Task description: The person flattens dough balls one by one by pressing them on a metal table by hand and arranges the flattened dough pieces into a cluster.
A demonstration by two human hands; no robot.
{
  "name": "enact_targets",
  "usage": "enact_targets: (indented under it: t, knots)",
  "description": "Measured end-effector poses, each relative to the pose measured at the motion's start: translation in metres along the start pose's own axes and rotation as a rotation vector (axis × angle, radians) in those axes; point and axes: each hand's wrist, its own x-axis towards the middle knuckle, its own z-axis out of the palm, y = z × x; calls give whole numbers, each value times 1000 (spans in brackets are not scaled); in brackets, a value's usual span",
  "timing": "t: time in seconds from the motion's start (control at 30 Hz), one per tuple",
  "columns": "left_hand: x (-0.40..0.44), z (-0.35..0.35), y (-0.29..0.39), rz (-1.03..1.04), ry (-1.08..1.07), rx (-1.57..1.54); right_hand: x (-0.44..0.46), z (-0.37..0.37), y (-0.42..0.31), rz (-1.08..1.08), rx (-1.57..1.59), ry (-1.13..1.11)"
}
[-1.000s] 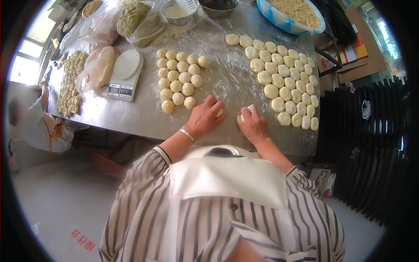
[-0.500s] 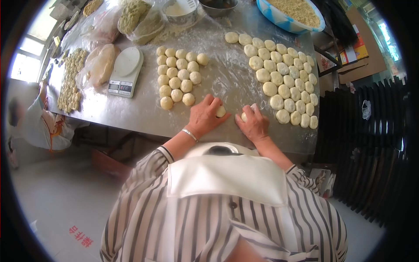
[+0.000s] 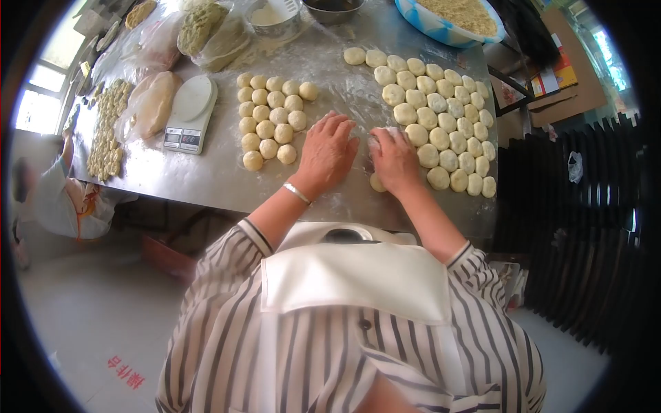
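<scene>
My left hand (image 3: pixel 329 153) lies low over the floured steel table, palm down with fingers stretched forward. No dough shows in it, but the space under its palm is hidden. My right hand (image 3: pixel 396 158) is beside it, palm down, its floury fingers reaching forward onto the table. A pale dough ball (image 3: pixel 376 182) rests by the thumb side of my right wrist, partly covered. Left of my left hand, round dough balls (image 3: pixel 265 129) stand in rows. Flattened dough rounds (image 3: pixel 447 123) fill the table right of my right hand, the closest almost touching it.
A white digital scale (image 3: pixel 191 113) and bagged dough (image 3: pixel 149 107) are at the left, before many small dough pieces (image 3: pixel 108 131). Along the back are a metal pan (image 3: pixel 274 27), a dark bowl (image 3: pixel 334 8) and a blue-white basin (image 3: pixel 441 31) of crumbly filling. Another person (image 3: pixel 65 203) is at far left.
Both hands have moved forward, away from my body, and their fingers have straightened. My right hand has let go of its dough ball, which stays on the table. The left one's ball is no longer visible.
</scene>
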Motion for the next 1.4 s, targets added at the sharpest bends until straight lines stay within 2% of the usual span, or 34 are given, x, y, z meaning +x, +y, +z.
enact_targets:
  t: [0.07, 0.27, 0.77, 0.87, 0.97, 1.0, 1.1, 1.17, 1.23, 1.27, 1.37, 1.4]
  knots:
    - [0, 20, 0, 5, -33, 136, 1, 15, 3, -11, -29, -47]
    - [-6, 40, -15, 17, -97, 256, -4, 33, 14, -59, -149, -95]
    - [-8, 43, -22, 31, -187, 228, -20, 45, 15, -132, -197, -34]
    - [-7, 37, -24, -58, -44, 78, -20, 47, 28, -105, -84, -17]
    - [-4, -17, -19, -435, -147, -589, -28, 1, 21, 229, 262, -135]
    - [-13, -5, -41, -409, -103, -667, -36, -7, 27, 214, 209, -201]
    - [-12, -40, -28, -469, -471, -275, -47, -26, 30, 143, 54, -308]
    - [-11, -38, -22, -463, -558, -168, -51, -40, 15, 78, -33, -307]
    - [-11, -35, -17, -389, -621, -33, -43, -49, 1, 262, 70, -506]
    - [-11, -35, -16, -372, -599, -69, -39, -51, -2, 353, 122, -599]
    - [-19, -31, -15, -300, -502, -174, -50, -43, -2, 364, 353, -579]
    - [-24, -28, -13, -262, -452, -209, -57, -38, -3, 245, 359, -395]
